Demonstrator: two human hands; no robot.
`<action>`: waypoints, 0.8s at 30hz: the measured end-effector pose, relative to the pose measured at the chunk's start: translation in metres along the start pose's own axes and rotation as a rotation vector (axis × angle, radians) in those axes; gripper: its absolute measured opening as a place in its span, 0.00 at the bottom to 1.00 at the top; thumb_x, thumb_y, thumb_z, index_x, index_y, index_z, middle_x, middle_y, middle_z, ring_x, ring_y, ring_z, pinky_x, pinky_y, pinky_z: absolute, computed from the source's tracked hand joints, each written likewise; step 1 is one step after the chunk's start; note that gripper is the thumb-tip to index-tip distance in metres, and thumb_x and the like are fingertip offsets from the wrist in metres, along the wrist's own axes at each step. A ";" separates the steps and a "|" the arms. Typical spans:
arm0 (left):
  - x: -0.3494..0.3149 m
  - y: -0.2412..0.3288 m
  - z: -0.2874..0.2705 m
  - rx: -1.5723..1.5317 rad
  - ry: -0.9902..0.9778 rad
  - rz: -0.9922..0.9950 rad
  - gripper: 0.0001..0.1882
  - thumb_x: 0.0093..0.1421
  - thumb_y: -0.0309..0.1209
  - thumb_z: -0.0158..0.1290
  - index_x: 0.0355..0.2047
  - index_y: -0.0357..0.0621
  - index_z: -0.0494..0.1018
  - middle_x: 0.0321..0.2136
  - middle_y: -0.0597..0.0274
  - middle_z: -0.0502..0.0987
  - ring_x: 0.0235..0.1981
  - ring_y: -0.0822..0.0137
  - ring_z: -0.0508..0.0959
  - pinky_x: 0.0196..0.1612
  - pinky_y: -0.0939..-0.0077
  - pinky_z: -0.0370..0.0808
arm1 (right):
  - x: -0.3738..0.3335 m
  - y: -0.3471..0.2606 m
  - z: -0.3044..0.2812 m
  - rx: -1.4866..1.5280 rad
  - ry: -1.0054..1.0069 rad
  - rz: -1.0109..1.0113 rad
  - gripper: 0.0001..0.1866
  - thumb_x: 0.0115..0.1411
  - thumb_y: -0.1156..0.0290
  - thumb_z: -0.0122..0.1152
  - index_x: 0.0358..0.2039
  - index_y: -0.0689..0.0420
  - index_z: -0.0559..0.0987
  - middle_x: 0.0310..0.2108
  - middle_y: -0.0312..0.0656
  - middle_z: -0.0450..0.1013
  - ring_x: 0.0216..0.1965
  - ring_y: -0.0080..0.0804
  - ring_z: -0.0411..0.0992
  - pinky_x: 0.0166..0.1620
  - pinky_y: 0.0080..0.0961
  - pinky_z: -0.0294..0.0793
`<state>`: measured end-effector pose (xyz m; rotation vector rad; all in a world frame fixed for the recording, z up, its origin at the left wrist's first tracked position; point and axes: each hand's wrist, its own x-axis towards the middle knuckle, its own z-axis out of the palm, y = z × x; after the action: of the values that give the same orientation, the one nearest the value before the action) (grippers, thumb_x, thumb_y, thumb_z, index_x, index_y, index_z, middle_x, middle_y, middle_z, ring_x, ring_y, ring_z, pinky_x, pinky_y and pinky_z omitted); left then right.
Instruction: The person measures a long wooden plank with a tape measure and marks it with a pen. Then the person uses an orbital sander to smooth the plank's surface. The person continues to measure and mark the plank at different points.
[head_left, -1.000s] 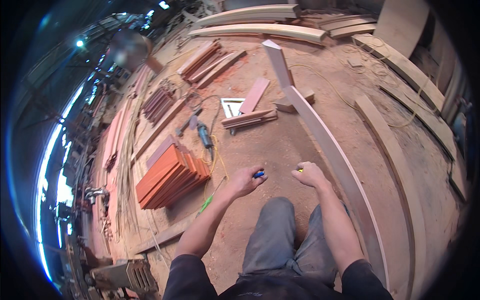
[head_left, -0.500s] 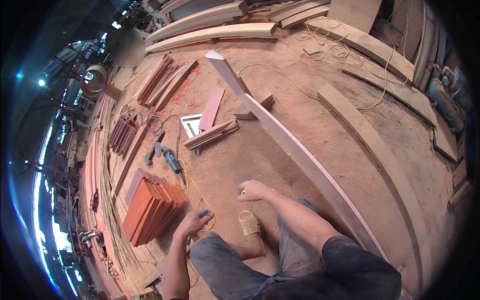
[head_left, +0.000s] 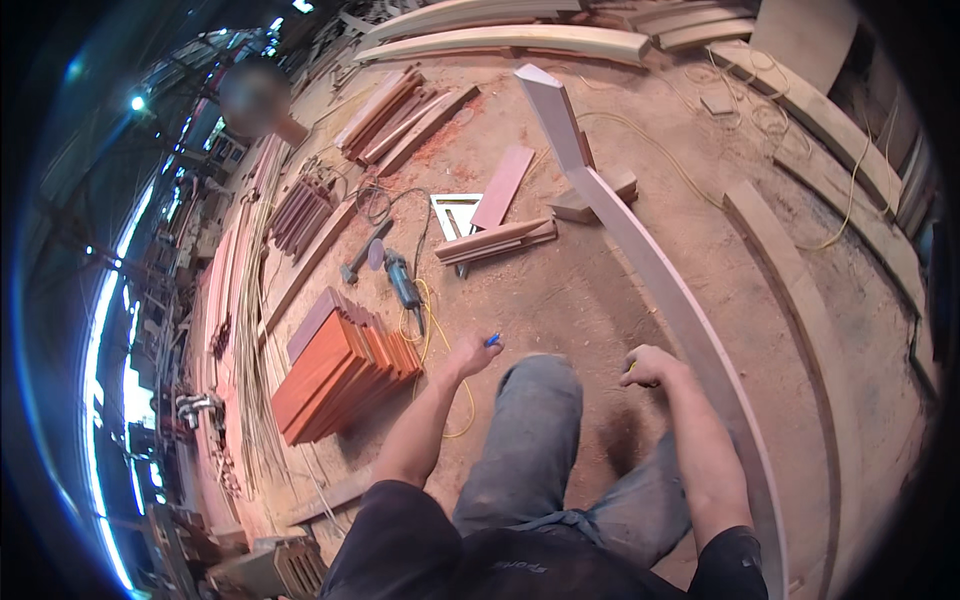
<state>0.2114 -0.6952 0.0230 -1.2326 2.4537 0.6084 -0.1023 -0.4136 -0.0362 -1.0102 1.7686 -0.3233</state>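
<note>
Hands wider apart, both closed on small items

From my feed, the right hand (head_left: 650, 366) has swung out since half a second ago and now hovers near the long curved board (head_left: 688, 310), fingers curled around a small yellow object (head_left: 632, 367), mostly hidden. I see the left hand (head_left: 468, 357) pinching a slim blue object (head_left: 492, 341) that pokes past its fingers, right of the reddish board stack (head_left: 335, 375).

floor (head_left: 540, 310): brown, dusty, bare in the middle; reddish dust (head_left: 446, 136) farther off | left side: dark, broken by tall, narrow gaps (head_left: 138, 395) glaring white | upper left: small bright light (head_left: 137, 103) | upper right: wide panel (head_left: 805, 45), in dimmer light
</note>
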 end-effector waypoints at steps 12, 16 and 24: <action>0.157 -0.086 0.070 -0.326 0.098 0.014 0.23 0.68 0.48 0.57 0.39 0.35 0.83 0.24 0.57 0.80 0.30 0.70 0.79 0.37 0.64 0.76 | 0.113 0.018 0.110 -0.162 0.766 0.222 0.29 0.55 0.54 0.72 0.57 0.49 0.80 0.64 0.42 0.71 0.68 0.46 0.63 0.65 0.54 0.67; 0.164 -0.042 0.088 -0.504 -0.029 0.273 0.18 0.70 0.44 0.56 0.44 0.40 0.83 0.30 0.46 0.83 0.32 0.59 0.84 0.39 0.62 0.77 | 0.107 -0.012 0.108 -0.243 0.823 0.298 0.32 0.57 0.53 0.71 0.61 0.49 0.78 0.65 0.42 0.69 0.66 0.46 0.64 0.65 0.52 0.66; 0.178 -0.060 0.078 -0.619 0.044 0.213 0.20 0.72 0.44 0.55 0.37 0.37 0.80 0.22 0.51 0.76 0.26 0.63 0.75 0.34 0.60 0.73 | 0.115 -0.036 0.074 -0.068 0.925 0.282 0.26 0.54 0.60 0.74 0.54 0.53 0.83 0.61 0.47 0.73 0.63 0.49 0.68 0.63 0.49 0.69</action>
<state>0.1659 -0.8073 -0.1398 -1.1874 2.5363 1.4982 -0.0346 -0.5053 -0.1193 -0.6649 2.7305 -0.6150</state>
